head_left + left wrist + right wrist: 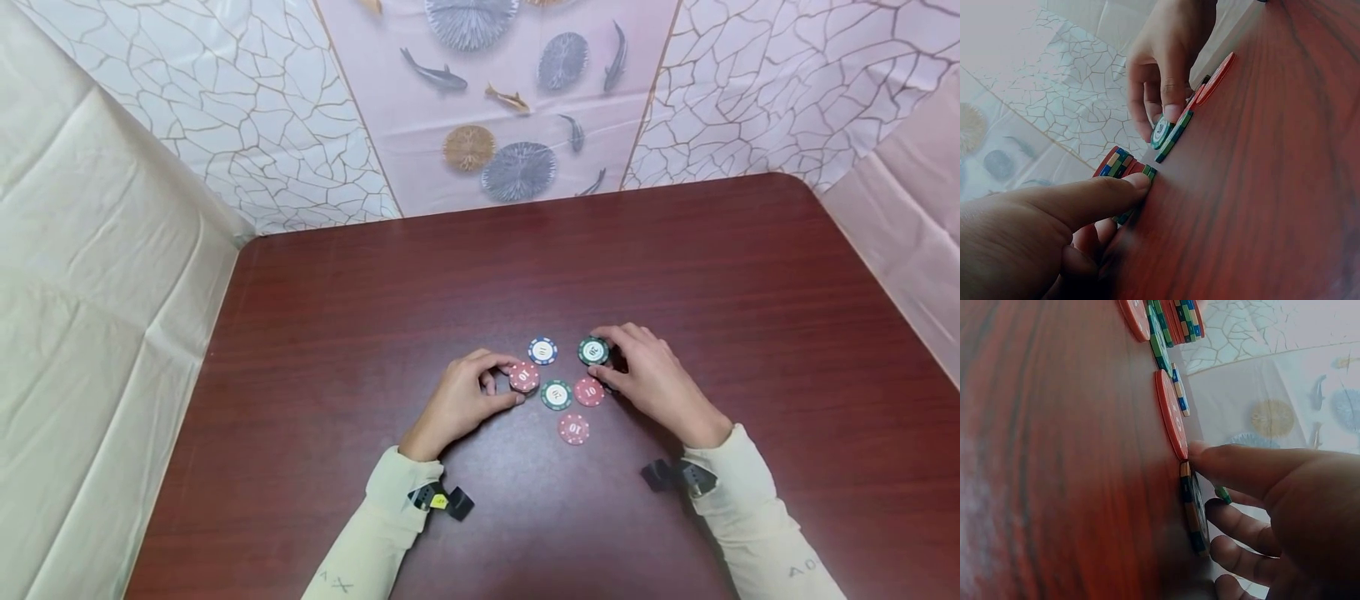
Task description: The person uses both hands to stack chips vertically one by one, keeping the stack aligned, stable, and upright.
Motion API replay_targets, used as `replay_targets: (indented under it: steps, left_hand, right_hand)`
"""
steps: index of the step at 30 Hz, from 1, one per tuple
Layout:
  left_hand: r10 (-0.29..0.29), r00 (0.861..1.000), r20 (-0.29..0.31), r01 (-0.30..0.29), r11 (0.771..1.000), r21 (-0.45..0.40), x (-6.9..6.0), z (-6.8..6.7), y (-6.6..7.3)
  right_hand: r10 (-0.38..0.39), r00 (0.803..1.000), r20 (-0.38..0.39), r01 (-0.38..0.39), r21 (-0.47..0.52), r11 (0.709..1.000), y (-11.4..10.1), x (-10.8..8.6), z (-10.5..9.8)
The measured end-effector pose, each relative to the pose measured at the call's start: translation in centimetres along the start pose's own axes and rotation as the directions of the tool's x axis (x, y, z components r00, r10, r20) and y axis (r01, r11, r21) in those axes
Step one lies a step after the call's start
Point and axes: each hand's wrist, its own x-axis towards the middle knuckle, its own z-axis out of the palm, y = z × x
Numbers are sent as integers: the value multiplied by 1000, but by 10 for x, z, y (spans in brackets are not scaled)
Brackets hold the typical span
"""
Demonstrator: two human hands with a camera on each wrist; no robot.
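My left hand (467, 398) grips a stack of poker chips (523, 377) between thumb and fingers, a red 10 chip on top. The left wrist view shows the stack's mixed red, green and blue edges (1120, 164). My right hand (654, 377) pinches a green poker chip (593, 351) by its edge; it looks tilted and raised in the left wrist view. Between the hands lie a blue 10 chip (542, 351), a green 20 chip (557, 395) and two red 10 chips, one nearer (573, 429) and one farther (589, 392). A dark chip with orange edge marks (1194, 509) lies under my right hand.
The chips lie on a dark red wooden table (360, 292) with rounded far corners. Patterned cloth (517, 108) hangs behind the far edge, and pale cloth (97, 333) drapes along the left side. Both wrists carry small black devices (459, 503).
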Motion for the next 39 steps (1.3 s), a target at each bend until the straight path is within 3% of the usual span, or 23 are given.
replay_targets:
  steps: [15, 20, 29, 36, 39]
  left_hand:
    - [-9, 1000, -1, 9, 1000, 5, 0, -1, 0]
    - [-5, 1000, -2, 5, 1000, 17, 0, -1, 0]
    - [-5, 1000, 9, 5, 1000, 12, 1, -1, 1]
    - [-4, 1000, 7, 4, 1000, 23, 1, -2, 1]
    - [-6, 1000, 9, 5, 1000, 18, 1, -2, 1]
  right_hand:
    - [-66, 996, -53, 59, -123, 991, -1, 1, -2]
    - [-72, 995, -74, 67, -60, 996, -3, 1, -1]
    - [-204, 967, -153, 215, 64, 974, -15, 3, 2]
    - [-228, 967, -113, 241, 114, 964, -24, 6, 8]
    - [-273, 956, -110, 285, 114, 952, -27, 7, 12]
